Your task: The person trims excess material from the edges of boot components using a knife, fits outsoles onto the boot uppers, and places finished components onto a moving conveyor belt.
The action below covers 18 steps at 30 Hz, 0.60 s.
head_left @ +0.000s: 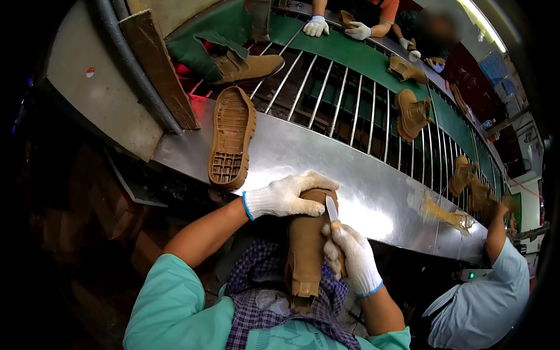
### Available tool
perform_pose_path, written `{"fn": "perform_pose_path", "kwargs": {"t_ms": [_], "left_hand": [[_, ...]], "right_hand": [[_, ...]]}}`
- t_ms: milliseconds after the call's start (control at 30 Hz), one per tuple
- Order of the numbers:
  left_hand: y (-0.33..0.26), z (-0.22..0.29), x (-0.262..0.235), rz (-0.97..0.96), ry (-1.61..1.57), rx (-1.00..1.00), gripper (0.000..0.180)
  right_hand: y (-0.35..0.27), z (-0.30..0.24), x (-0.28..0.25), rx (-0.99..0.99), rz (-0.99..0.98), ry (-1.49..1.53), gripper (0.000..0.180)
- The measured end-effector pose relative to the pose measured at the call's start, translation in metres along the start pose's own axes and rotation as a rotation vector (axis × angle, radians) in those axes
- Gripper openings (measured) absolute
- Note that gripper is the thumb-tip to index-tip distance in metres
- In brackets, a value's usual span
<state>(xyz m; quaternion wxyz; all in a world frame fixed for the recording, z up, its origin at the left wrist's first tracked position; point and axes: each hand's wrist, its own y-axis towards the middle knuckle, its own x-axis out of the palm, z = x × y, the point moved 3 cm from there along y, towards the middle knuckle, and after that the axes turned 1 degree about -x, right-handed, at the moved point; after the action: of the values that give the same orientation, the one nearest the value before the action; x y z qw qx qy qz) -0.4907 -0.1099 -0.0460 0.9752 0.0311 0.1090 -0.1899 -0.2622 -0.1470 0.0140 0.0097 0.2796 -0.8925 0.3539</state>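
Note:
A tan boot (304,251) lies lengthwise in front of my body, its toe against the steel ledge and its shaft toward my lap. My gloved left hand (286,195) is closed over the toe end, fingers across the top. My gloved right hand (353,256) grips a knife (332,209) with a pale blade and a light handle. The blade points away from me and lies along the boot's right edge near the toe. Left of the boot, a brown rubber sole (230,140) rests on the ledge, its hollow, grid-patterned inside showing.
A metal-bar conveyor (326,93) runs beyond the steel ledge (286,140). A boot (248,67) sits by a green curtain (216,32) at left; several more boots (413,114) stand along the bars. Other people work opposite and at right, one in a light-blue shirt (481,303).

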Motion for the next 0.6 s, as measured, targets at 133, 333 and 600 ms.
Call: {"fn": "perform_pose_path", "kwargs": {"t_ms": [133, 333, 600], "left_hand": [[0.003, -0.001, -0.001, -0.014, 0.075, 0.023, 0.064], [0.005, 0.005, 0.0, -0.028, 0.201, -0.012, 0.059], [0.003, 0.005, -0.001, 0.004, 0.216, 0.035, 0.061]], "right_hand": [[0.012, -0.01, 0.018, 0.027, 0.062, -0.031, 0.033], [0.015, -0.014, 0.029, 0.06, 0.048, -0.276, 0.04], [0.017, -0.045, -0.001, 0.084, -0.056, -0.52, 0.036]]}}
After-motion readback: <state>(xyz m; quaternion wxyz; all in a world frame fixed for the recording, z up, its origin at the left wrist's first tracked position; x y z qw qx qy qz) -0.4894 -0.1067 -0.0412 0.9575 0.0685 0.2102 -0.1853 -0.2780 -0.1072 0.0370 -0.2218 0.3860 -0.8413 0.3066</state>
